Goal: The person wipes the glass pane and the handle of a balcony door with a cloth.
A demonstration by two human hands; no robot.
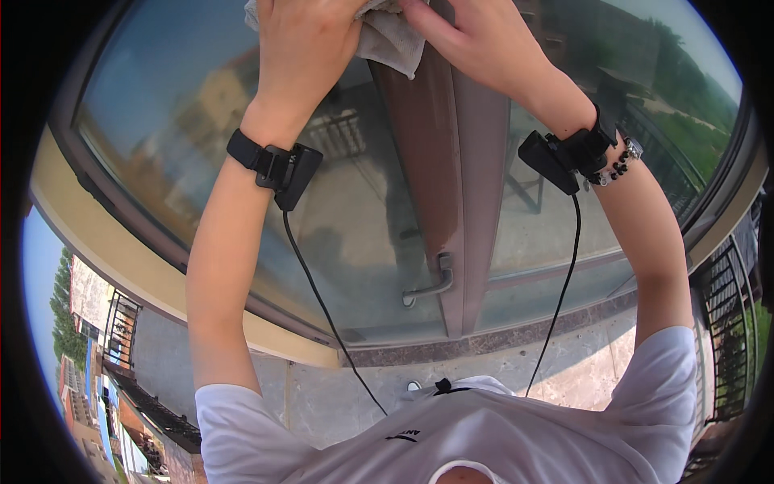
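Both my arms reach up to the top of the picture. My left hand and my right hand both grip a crumpled whitish cloth, pressed against the brown frame of a glass door. The cloth hangs down a little between the two hands. Each wrist carries a black strapped device with a thin black cable running down to my chest. A dark bead bracelet sits on my right wrist.
The glass panes left and right of the frame reflect buildings and trees. A metal door handle sits low on the frame. Below lies a stone-tiled floor. A black metal railing runs at the right edge.
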